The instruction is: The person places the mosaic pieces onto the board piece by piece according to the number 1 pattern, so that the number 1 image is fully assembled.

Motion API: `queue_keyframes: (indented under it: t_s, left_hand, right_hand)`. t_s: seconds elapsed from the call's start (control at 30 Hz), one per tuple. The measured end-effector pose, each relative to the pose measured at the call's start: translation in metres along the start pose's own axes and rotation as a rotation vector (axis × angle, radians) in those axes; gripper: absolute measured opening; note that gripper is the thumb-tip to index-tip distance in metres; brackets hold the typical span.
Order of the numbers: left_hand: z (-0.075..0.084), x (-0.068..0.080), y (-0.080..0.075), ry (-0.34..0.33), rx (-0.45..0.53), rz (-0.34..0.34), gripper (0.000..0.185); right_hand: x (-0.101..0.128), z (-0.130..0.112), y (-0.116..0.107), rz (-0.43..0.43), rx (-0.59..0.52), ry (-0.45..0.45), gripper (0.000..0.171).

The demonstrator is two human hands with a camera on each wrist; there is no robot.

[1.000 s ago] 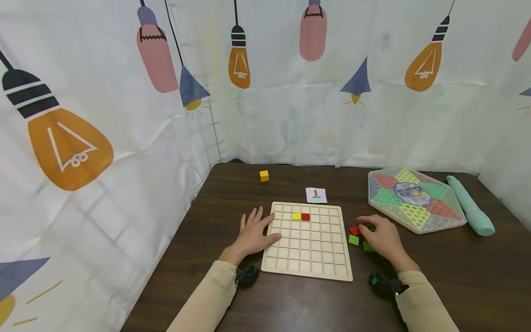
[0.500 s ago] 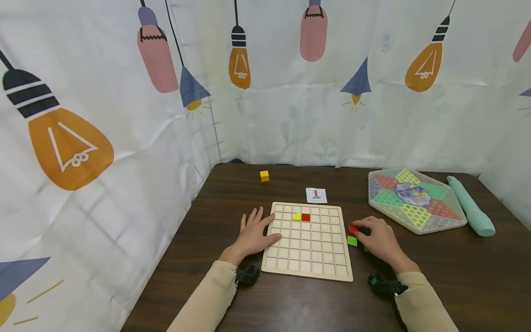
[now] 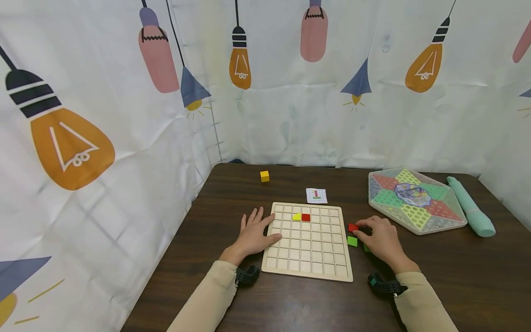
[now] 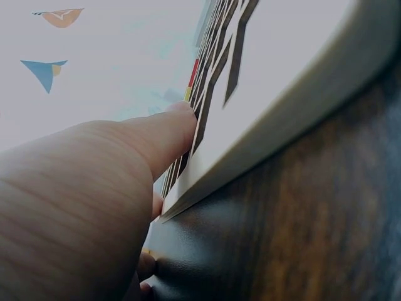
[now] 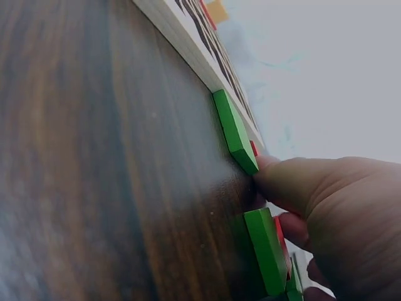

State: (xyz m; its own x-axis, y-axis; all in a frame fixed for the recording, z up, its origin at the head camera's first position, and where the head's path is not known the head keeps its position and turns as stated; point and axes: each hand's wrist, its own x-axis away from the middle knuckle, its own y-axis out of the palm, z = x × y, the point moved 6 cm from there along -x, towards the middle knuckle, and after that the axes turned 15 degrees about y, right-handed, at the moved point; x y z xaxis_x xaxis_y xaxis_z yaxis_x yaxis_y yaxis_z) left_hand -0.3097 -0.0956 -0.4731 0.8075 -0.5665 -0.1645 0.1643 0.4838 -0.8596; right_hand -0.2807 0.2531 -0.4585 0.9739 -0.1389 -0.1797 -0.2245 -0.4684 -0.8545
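Observation:
A wooden grid board (image 3: 307, 258) lies on the dark table, with a yellow tile (image 3: 296, 216) and a red tile (image 3: 305, 217) in its second row. My left hand (image 3: 254, 232) rests flat at the board's left side, thumb (image 4: 156, 141) on the board's rim (image 4: 282, 113). Just right of the board, my right hand (image 3: 379, 240) pinches a red block (image 3: 353, 227) between thumb and fingertips. A green block (image 3: 352, 241) (image 5: 235, 132) lies beside the thumb. A second green block (image 5: 268, 251) sits partly under the right hand (image 5: 332, 213).
A yellow cube (image 3: 264, 176) sits at the table's far left. A small pattern card (image 3: 316, 195) lies beyond the board. A hexagonal game box (image 3: 415, 200) and a teal roll (image 3: 470, 206) lie at the right. Printed curtains close in the left and back.
My right hand has slid left toward the board's edge and its fingertips have closed on the red block. The left hand and the board have stayed put.

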Motion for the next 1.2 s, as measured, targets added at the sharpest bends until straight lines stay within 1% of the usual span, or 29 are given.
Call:
queue_keyframes:
  t_s: [0.13, 0.27, 0.4, 0.57, 0.77, 0.87, 1.0, 1.2]
  left_hand:
    - [-0.001, 0.000, 0.001, -0.002, -0.001, -0.004, 0.070]
    - [-0.001, -0.001, 0.002, -0.009, -0.003, -0.017, 0.071]
    - [0.000, -0.001, 0.003, -0.009, -0.003, -0.023, 0.071]
    - [0.002, -0.002, 0.003, 0.002, -0.007, -0.029, 0.072]
    - [0.003, -0.002, 0.003, 0.009, -0.010, -0.024, 0.072]
    - [0.002, -0.003, 0.003, 0.009, -0.008, -0.017, 0.071]
    - [0.002, -0.003, 0.001, 0.005, -0.006, 0.001, 0.071]
    - [0.002, -0.001, -0.001, -0.001, 0.000, 0.018, 0.072]
  right_hand:
    - [-0.001, 0.001, 0.000, 0.007, 0.018, 0.016, 0.027]
    - [-0.002, 0.002, -0.001, 0.019, 0.015, 0.037, 0.027]
    - [-0.001, 0.002, -0.002, 0.020, -0.038, 0.043, 0.028]
    - [0.000, 0.002, -0.002, 0.040, -0.113, 0.042, 0.028]
    - [0.001, -0.001, 0.001, 0.041, -0.161, 0.032, 0.027]
    - [0.001, -0.007, 0.001, 0.043, -0.183, 0.012, 0.026]
    - [0.001, -0.018, 0.004, 0.022, -0.220, -0.017, 0.025]
    - [0.004, -0.036, 0.013, -0.055, -0.259, -0.026, 0.026]
